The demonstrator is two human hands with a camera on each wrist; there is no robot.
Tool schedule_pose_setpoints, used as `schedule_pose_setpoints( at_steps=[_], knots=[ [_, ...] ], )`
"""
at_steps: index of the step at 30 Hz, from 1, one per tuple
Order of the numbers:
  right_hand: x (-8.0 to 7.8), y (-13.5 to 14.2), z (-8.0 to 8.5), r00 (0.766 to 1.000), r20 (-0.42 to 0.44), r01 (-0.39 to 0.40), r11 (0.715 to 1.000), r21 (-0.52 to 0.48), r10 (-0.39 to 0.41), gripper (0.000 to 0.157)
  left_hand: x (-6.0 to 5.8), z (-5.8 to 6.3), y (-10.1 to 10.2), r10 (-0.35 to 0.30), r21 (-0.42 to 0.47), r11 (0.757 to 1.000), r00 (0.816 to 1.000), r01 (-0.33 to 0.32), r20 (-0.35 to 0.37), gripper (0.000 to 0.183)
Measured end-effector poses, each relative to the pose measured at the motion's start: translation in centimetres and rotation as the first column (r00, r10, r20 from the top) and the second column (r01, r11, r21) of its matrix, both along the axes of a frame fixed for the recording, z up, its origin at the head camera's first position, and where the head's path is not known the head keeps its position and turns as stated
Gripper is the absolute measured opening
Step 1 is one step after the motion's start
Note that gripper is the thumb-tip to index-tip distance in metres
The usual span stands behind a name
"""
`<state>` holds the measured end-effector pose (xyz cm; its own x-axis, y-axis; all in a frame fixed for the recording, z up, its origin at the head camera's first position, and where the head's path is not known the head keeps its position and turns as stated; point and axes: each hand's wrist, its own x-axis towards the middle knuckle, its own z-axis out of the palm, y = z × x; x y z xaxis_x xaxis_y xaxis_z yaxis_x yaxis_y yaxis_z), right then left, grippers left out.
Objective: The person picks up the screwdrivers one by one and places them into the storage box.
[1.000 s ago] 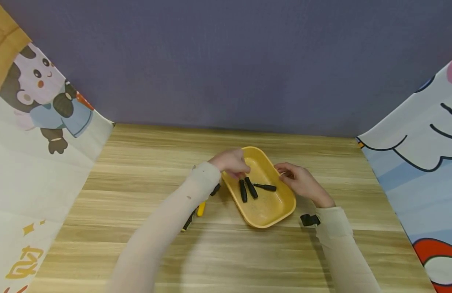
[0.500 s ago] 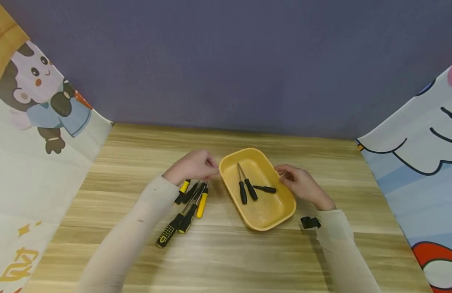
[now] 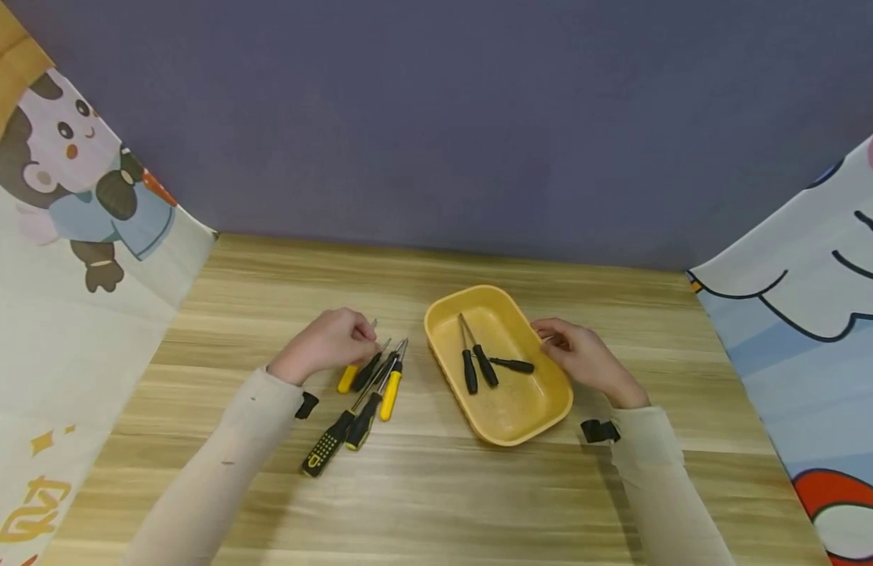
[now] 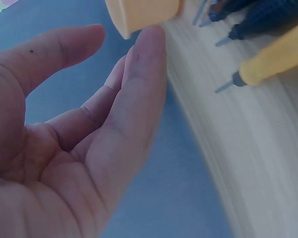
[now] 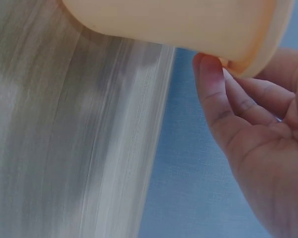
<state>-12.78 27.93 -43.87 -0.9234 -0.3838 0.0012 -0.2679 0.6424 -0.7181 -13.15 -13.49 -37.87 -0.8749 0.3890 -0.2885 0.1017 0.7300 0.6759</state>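
My left hand hovers by a loose group of screwdrivers on the table. In the left wrist view its thumb and fingers are apart with nothing between them. Closest to it is a yellow-handled screwdriver, its upper part partly covered by the hand. Beside that lie a small black screwdriver, another yellow one and larger black-and-yellow ones. My right hand pinches the right rim of a yellow plastic tray. Three black-handled screwdrivers lie inside the tray.
The wooden table carries everything. A dark blue-grey panel rises along its back edge, and cartoon-printed sheets stand at both sides. Black straps show at both wrists.
My left hand has drawn back from inside the tray, moving left to the screwdriver group, which it uncovered. Three screwdrivers stay in the tray. The right hand keeps its hold on the rim.
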Motion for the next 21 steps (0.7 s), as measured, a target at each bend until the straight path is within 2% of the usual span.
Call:
schedule_pose_setpoints(
  at_steps=[7,14,21],
  knots=[
    [0.0,-0.1,0.1,1.000,-0.004,0.001,1.000,0.010,-0.001,0.037,-0.1,-1.6,-0.8,0.043,-0.038,0.998,0.999,-0.043,0.004,0.022],
    [0.1,-0.1,0.1,1.000,-0.007,-0.001,1.000,0.016,0.001,0.037,0.1,-2.9,-1.3,0.089,-0.126,0.988,0.995,-0.092,-0.036,0.032],
    [0.1,-0.1,0.2,1.000,0.004,0.006,1.000,0.010,-0.006,0.037,0.1,-4.3,-1.7,0.106,-0.138,0.985,0.994,-0.108,-0.018,0.021]
  ],
)
